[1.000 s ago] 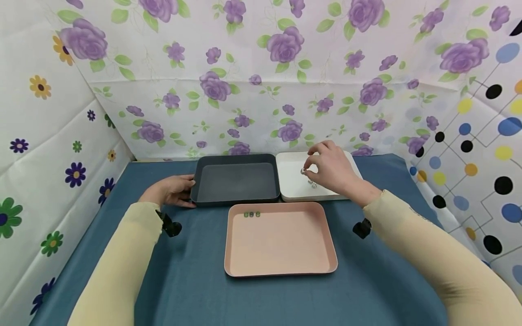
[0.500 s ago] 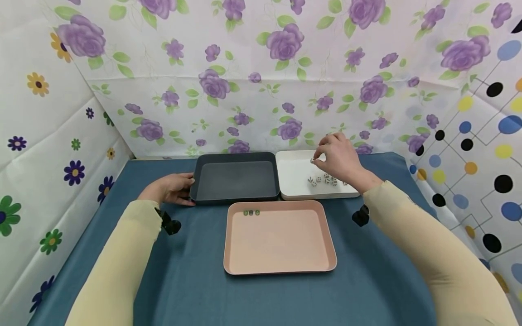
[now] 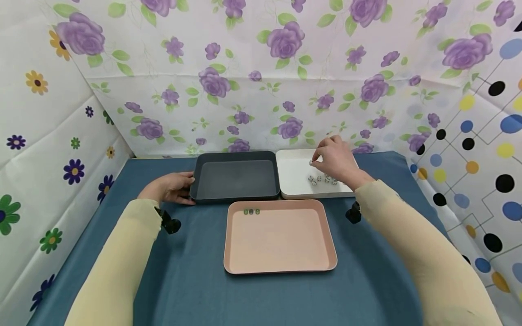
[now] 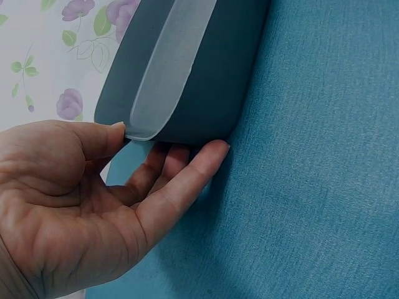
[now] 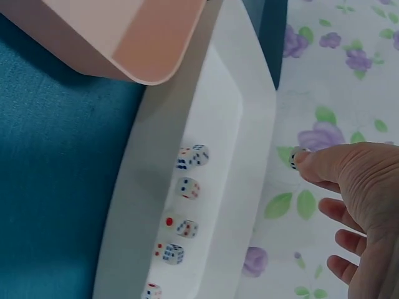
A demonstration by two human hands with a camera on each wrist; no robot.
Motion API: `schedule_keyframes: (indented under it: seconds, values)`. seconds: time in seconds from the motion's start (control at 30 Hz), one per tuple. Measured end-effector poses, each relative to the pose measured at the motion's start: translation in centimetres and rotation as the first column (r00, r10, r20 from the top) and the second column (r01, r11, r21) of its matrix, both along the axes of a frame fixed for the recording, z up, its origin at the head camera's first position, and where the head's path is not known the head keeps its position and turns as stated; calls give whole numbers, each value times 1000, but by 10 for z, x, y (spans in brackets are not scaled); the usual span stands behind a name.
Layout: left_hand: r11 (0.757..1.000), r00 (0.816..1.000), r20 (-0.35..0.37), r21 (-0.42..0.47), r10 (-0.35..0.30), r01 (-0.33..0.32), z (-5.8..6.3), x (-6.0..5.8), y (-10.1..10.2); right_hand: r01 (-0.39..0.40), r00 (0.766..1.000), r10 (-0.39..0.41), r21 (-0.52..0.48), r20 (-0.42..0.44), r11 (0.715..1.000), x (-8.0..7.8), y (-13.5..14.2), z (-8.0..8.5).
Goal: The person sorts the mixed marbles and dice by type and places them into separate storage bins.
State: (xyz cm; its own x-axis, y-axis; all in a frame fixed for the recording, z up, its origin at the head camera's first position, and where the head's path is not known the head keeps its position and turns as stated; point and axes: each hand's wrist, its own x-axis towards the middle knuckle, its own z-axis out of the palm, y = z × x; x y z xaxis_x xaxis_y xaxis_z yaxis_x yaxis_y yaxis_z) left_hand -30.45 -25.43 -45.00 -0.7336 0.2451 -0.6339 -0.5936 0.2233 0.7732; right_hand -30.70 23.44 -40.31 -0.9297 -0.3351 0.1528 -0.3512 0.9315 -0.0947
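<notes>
In the head view my right hand [image 3: 336,158] is above the white tray [image 3: 293,181], pinching a small die [image 5: 295,157] with dark pips between thumb and fingertips. Several white dice [image 5: 187,187] with blue and red pips lie in that tray, partly hidden by its near wall in the right wrist view. My left hand [image 3: 173,188] rests against the left end of the dark grey tray [image 3: 236,174]. The left wrist view shows the thumb at the tray's rim [image 4: 140,134] and the fingers touching its outer side low down.
In front of the two back trays lies a pink tray [image 3: 281,240]. Three small green and grey pieces [image 3: 251,211] stand in a row near its back left corner. A blue cloth [image 3: 187,271] covers the table, with a flowered curtain [image 3: 244,54] behind.
My right hand has shifted slightly back and to the right over the white tray, with a die between its fingertips, uncovering more dice. The left hand stays at the dark tray.
</notes>
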Motion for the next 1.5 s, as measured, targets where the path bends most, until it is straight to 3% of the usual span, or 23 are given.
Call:
schedule_keyframes:
  seconds: [0.17,0.4,0.67,1.1,1.5]
  values:
    - [1000,1000,-1,-4,1,-1,0,0,0,-19,999,18,9,42,1000,1,-7,-12]
    - [1000,1000,-12,-7,-9,9,-1,2,1,-63,997,62,26,37,998,1,-11,-36]
    - [1000,1000,-15,-7,-2,2,0,3,2,-65,997,63,42,45,997,4,-15,-46]
    - [1000,1000,-20,-12,0,0,1,3,1,-52,997,53,-30,52,998,12,-17,-30]
    - [1000,1000,-22,-6,6,-6,0,3,1,-100,994,99,-38,-44,994,24,-28,-16]
